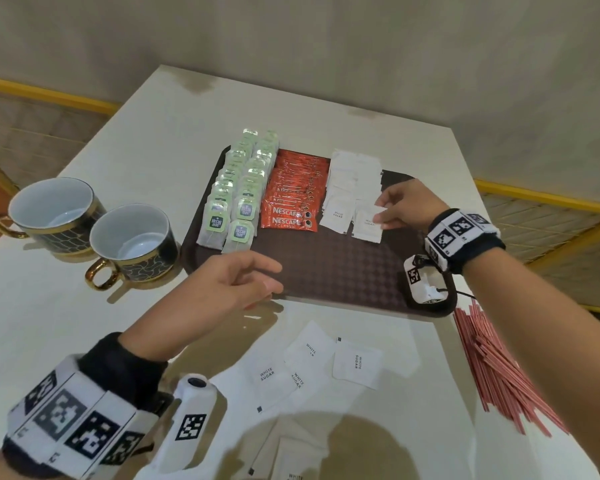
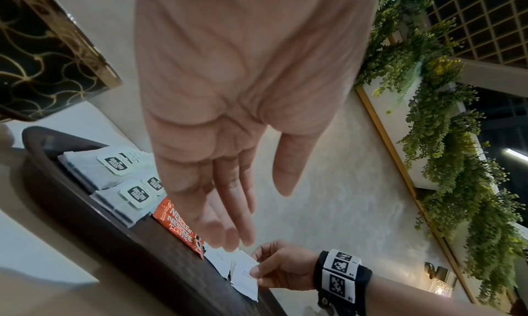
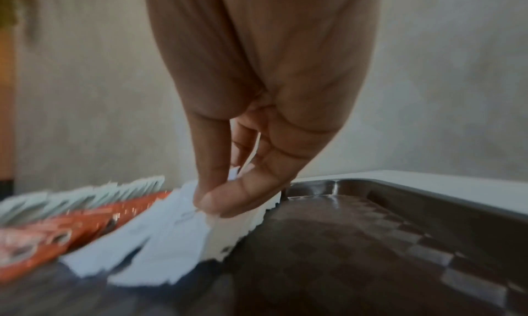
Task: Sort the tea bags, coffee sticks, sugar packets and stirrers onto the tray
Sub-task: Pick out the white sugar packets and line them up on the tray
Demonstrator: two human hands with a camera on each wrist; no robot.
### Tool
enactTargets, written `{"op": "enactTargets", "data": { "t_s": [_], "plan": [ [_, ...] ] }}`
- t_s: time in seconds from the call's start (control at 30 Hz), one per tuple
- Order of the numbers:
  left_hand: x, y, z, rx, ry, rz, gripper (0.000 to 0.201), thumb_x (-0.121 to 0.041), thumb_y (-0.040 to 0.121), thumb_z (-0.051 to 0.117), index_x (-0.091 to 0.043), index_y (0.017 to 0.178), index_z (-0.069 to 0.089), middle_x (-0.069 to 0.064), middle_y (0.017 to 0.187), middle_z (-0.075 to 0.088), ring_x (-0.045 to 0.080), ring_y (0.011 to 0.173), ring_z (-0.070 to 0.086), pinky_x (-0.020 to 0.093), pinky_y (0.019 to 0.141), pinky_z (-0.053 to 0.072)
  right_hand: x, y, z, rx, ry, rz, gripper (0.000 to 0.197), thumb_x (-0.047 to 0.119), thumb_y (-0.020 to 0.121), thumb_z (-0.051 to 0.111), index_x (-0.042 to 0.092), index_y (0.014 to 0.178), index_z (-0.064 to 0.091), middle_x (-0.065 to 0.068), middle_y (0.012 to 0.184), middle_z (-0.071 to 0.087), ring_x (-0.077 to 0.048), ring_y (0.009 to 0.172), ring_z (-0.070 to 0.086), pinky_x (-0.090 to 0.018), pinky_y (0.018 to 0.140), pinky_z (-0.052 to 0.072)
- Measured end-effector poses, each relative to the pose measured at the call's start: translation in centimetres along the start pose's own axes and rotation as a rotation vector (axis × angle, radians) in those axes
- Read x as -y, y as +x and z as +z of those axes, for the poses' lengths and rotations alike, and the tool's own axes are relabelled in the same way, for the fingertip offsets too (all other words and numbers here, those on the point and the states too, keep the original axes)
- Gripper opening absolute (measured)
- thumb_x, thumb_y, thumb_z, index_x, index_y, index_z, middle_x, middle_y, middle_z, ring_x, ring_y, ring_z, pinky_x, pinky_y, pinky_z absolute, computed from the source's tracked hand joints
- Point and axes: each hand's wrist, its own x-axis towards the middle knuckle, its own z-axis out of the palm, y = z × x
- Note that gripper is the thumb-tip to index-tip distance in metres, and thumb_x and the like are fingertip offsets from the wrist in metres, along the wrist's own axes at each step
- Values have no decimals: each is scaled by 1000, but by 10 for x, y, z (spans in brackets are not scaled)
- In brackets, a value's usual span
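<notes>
Pale tabletop (image 1: 125, 140) against a plain beige wall, dark brown tray (image 1: 326, 271) sitting in the middle. Right hand (image 1: 407, 204) over the tray's far right part, thumb and fingertips (image 3: 228, 199) pinching the corner of a white sugar packet (image 1: 368, 226), packet's lower edge resting on the tray at the near end of the right-hand sugar row. More sugar packets on the tray (image 1: 352, 178) in two overlapping rows, running away from that hand toward the wall. Just left of those, the red Nescafe coffee sticks (image 1: 297, 195) fanned in one stack, and left again two rows of tea bags (image 1: 238, 195) with green tags. Bare patterned tray below and to the right of the pinching hand.

Left hand (image 1: 229, 284) hovering over the tray's near left edge, fingers loose and nearly straight, thumb apart, holding nothing. Same thing from the left wrist view: open palm, nothing in it. Two black-and-gold cups (image 1: 94, 233) off to the left of that hand, on the table beside the tray, not touching it as far as can be told.

Loose sugar packets (image 1: 312, 365) lying scattered on the table just near of the left hand, between both forearms, "WHITE SUGAR" readable on a few. Pile of thin red stirrers (image 1: 496, 368) on the table under the right forearm, off the tray, near its right corner.
</notes>
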Motion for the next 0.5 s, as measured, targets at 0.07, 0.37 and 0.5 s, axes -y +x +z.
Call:
{"op": "enactTargets", "data": {
  "t_s": [0.07,0.37,0.5],
  "plan": [
    [0,-2,0,5,-3,2,21,-13,93,59,-25,110,65,-7,99,76,9,96,70,23,82,51,-1,7,6,-48,-118,-19,20,-9,75,76,6,76,62,-11,81,65,-30,82,71,-31,66,60],
    [-4,-4,1,-61,175,78,11,-22,91,65,-28,99,68,-8,88,74,5,89,68,24,86,51,19,-11,10,-217,-487,-138,29,16,71,84,12,85,59,-10,93,65,-23,82,58,-29,66,44],
    [-16,-7,21,23,594,164,10,-31,88,67,-30,98,66,-14,84,70,-1,83,64,23,78,49,39,-96,22,-163,-440,-296,22,25,76,79,14,79,61,1,76,63,-13,68,56,-22,59,39]
  ]
}}
